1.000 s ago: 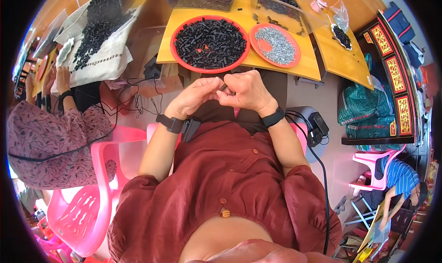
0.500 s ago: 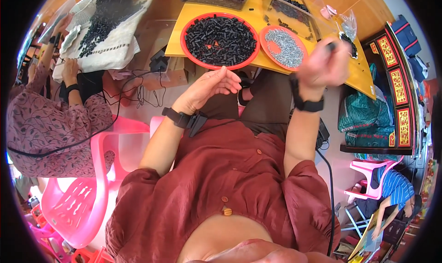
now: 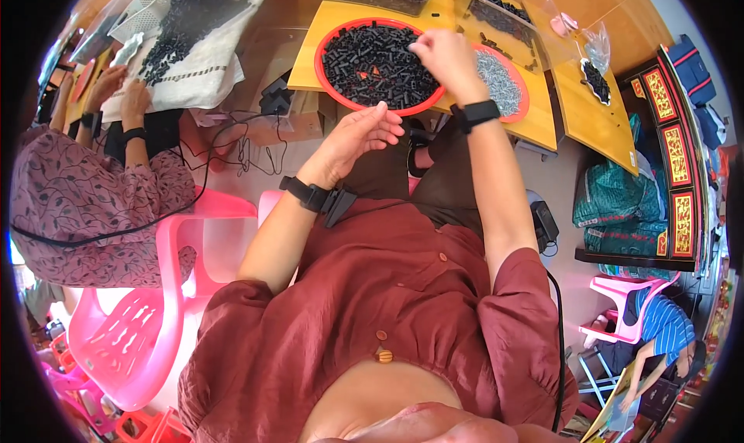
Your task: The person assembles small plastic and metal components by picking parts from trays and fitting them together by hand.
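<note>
A round red basin (image 3: pixel 325 82) full of small black tube-like plastic pieces (image 3: pixel 376 63) sits at the front edge of the yellow table. Over its right side reaches my right hand (image 3: pixel 449 59), thumb and fingers pinched together among the pieces; what they hold, if anything, is hidden. Behind that hand, partly covered by it, lies an orange-red plate (image 3: pixel 521 106) of small silvery metal parts (image 3: pixel 497 82). My left hand (image 3: pixel 349 142) is held just in front of the basin's near rim, thumb raised, fingers loosely bent and apart, with nothing visible in it.
Clear plastic bins (image 3: pixel 504 20) with black pieces stand at the back. Further right, a white dish (image 3: pixel 595 82) holds more. At left, a co-worker's hands (image 3: pixel 124 94) are beside a cloth (image 3: pixel 190 79) heaped with black pieces. Cables (image 3: pixel 252 144) hang below; a pink chair (image 3: pixel 167 288) stands behind.
My right hand has come left and down from beyond the plate, where it held a black piece, to the basin. My left hand has barely moved. The co-worker's hands have come together.
</note>
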Demonstrator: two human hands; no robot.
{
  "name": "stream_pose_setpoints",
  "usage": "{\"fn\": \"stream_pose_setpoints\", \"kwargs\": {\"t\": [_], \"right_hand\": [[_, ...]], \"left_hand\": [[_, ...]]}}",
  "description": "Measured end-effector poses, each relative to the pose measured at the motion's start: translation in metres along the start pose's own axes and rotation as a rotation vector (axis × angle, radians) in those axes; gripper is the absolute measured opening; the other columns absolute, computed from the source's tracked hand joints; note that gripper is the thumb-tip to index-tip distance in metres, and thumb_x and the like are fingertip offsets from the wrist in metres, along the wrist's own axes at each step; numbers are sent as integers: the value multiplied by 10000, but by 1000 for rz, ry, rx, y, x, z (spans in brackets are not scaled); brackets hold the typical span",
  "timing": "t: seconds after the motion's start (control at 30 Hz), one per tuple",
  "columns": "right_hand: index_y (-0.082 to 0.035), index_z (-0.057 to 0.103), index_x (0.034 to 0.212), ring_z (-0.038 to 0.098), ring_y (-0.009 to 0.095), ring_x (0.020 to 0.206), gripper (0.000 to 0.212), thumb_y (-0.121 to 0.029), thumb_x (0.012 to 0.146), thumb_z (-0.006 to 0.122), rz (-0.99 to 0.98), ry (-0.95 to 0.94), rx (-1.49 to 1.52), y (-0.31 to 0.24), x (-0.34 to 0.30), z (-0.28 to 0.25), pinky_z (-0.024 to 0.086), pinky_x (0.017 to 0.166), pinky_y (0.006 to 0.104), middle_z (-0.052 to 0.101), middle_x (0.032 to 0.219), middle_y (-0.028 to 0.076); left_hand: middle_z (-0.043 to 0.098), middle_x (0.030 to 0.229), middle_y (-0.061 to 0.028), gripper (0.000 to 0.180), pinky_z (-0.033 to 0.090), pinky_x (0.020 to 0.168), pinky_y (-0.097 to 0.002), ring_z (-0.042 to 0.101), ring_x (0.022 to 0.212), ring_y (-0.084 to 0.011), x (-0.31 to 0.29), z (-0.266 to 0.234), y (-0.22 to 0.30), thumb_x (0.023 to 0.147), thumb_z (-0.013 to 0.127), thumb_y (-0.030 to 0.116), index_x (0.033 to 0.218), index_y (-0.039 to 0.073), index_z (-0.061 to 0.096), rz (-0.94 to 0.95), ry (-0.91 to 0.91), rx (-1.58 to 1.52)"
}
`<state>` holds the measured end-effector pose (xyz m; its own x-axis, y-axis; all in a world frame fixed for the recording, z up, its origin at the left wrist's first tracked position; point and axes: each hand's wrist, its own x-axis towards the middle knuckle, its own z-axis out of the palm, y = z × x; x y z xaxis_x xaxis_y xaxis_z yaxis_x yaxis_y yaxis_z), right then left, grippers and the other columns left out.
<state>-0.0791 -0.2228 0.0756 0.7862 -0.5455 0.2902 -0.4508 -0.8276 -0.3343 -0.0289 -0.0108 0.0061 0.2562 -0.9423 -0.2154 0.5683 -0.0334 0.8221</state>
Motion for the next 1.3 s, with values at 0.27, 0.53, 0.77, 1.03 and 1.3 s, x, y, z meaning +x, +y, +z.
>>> {"fn": "stream_pose_setpoints", "kwargs": {"t": [0.27, 0.53, 0.77, 1.03, 1.3], "right_hand": [[-95, 698, 843, 649, 350, 857, 200, -276, 758, 695, -19, -167, -68, -2, 24, 41, 508, 758, 449, 682, 860, 162], [-90, 704, 827, 636, 373, 858, 142, -167, 761, 605, -23, -153, -60, 15, 6, 22, 503, 746, 459, 669, 845, 182], [-91, 703, 814, 651, 326, 804, 161, -245, 782, 669, 28, -35, 171, 0, -19, 5, 508, 710, 431, 679, 803, 140], [-62, 673, 791, 638, 313, 729, 187, -249, 793, 668, -87, 169, 281, -50, -50, 12, 501, 646, 412, 656, 756, 123], [-67, 660, 784, 623, 349, 742, 163, -229, 802, 663, 102, 243, 190, -23, -86, 0, 483, 630, 452, 644, 781, 130]], "left_hand": [[663, 875, -25, 361, 455, 691, -206, 611, 762, -85, 0, 2, 1, 956, 506, 413, 973, 77, 636, 4, 27, -7], [660, 798, -7, 348, 438, 595, -177, 596, 658, -60, 2, -3, -3, 948, 527, 403, 948, 72, 635, 19, 25, -18], [653, 822, 3, 235, 407, 609, -161, 574, 683, -46, -1, 10, -5, 935, 568, 293, 1008, 76, 619, 199, 18, 163], [625, 936, -19, 219, 489, 769, -229, 607, 827, -87, -16, 45, -7, 892, 609, 50, 1097, 11, 542, 432, -257, 175], [625, 882, -8, 196, 453, 664, -184, 585, 732, -44, -28, 61, -13, 858, 652, 48, 1047, 12, 616, 338, -272, 428]]}}
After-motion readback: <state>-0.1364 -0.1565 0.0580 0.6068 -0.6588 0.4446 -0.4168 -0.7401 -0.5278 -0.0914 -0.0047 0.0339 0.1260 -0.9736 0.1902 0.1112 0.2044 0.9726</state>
